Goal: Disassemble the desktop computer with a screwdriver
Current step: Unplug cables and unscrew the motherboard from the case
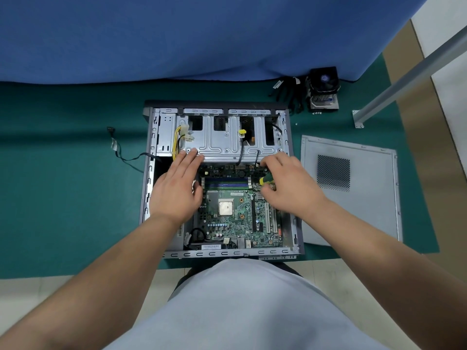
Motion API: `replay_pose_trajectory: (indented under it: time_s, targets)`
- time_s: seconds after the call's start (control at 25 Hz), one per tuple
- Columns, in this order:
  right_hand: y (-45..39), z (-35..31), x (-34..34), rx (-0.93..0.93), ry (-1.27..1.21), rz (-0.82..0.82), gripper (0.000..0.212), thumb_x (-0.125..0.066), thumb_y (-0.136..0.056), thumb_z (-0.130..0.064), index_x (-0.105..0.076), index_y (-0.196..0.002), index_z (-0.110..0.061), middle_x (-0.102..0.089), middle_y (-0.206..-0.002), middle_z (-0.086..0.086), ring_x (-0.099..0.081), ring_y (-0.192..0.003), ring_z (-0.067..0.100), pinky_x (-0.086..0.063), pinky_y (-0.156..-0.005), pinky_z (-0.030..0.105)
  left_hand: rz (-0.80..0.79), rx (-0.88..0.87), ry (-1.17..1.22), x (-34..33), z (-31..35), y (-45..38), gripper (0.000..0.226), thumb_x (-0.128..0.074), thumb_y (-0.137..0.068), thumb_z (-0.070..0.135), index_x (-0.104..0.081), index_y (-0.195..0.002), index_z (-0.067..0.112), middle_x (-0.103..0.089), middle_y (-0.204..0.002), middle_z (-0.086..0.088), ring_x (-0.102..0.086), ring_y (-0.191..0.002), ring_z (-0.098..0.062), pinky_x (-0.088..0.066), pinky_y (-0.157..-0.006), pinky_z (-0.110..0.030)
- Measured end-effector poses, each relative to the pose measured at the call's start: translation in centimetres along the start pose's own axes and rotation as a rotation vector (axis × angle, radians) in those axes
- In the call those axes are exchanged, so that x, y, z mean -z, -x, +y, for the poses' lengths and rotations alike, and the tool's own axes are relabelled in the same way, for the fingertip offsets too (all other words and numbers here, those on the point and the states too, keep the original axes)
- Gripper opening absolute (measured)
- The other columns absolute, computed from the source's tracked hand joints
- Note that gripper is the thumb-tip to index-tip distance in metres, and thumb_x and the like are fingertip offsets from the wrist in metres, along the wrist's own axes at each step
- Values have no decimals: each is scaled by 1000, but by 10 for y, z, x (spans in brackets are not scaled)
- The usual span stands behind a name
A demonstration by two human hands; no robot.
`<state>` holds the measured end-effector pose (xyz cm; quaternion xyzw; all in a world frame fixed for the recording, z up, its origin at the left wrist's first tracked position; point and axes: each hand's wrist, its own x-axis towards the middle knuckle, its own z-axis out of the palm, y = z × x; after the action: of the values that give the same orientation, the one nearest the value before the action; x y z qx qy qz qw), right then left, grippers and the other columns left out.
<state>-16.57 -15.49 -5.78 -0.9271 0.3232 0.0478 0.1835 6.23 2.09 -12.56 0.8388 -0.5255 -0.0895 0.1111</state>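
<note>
So the computer case is lying on its side, opened up, on the green mat, and I'll place everything off the case. Off to its left a loose black cable trails out onto the mat.

Inside the case on the left, the left hand lies flat, fingers straight and together, fingertips up on the metal drive cage, gripping nothing. Looks like it's just steadying things. In the middle sits the green motherboard with its bare silver processor showing, cooler already off.

Inside on the right, the right hand is curled around a screwdriver with a yellow and green handle, tip angled down toward the board's upper right area. I can't make out the screw itself under the fingers.

My guess: board screws are the step here. Keep the driver straight in the head, press down firmly, and keep the other hand planted so the tip doesn't skid across the board.

Right of the case lies the removed grey side panel, and beyond the case's far right corner sit the cooler fan and a few tiny screws.
</note>
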Motion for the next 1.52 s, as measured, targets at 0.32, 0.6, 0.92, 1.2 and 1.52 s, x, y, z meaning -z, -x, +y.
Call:
replay_pose_trajectory:
  time_s: [0.32,0.6,0.92,1.2,1.52]
  targets:
    - [3,-4,-1,-5,29,54,45,-56,-91,-34,-50,-133,-22,-58,-123,-1,-56,-108,22,-55,-82,39,-14,0,16,0,1,-1,72,-52,-93,29,-26,-160,33,-23,-168,14,-14,-156,-7,-58,-88,-35]
    - [3,-5,-4,20,-30,35,43,-56,-89,-21,-51,-133,-19,-53,-127,0,-50,-116,23,-52,-85,37,-15,-2,11,-1,0,-1,72,-52,-93,29,-25,-160,34,-22,-168,15,-13,-156,-6,-58,-81,-31]
    - [6,-8,-4,-73,78,58,48,-54,-86,-28,-50,-133,-21,-55,-125,2,-61,-100,27,-55,-71,38,-12,-5,15,0,1,-1,71,-50,-93,28,-26,-160,34,-23,-168,15,-14,-156,-7,-58,-80,-31]
    - [8,-4,-8,-38,-22,62,27,-56,-88,-13,-60,-115,-14,-52,-115,5,-58,-88,28,-49,-69,35,-11,-4,17,1,1,-1,72,-52,-93,27,-25,-160,34,-22,-168,15,-13,-156,-7,-57,-78,-29]
    - [15,-3,-9,-110,-97,108,24,-57,-84,-9,-60,-107,-14,-51,-113,3,-54,-88,21,-41,-71,30,1,-9,40,3,2,-1,71,-52,-92,25,-29,-159,32,-26,-167,13,-16,-156,-8,-59,-80,-33]
